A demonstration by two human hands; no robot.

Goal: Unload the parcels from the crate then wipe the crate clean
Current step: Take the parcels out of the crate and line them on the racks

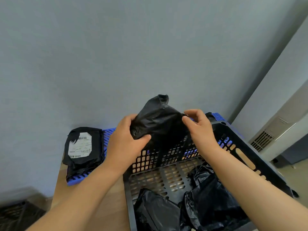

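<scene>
A black perforated crate (168,174) stands on a wooden table (106,202), its far wall facing me. Above that far wall I hold a black plastic-wrapped parcel (158,119) with both hands. My left hand (126,139) grips its left side with the thumb across the front. My right hand (198,125) pinches its right edge. Inside the crate lie two more black parcels, one near the front (156,210) and one at the right (211,197).
A flat blue slatted tray (108,132) lies behind the crate along a grey wall; a black parcel with a white shipping label (83,147) rests on its left end. Another dark crate (15,214) sits blurred at bottom left. A white unit with a vent (263,140) stands at right.
</scene>
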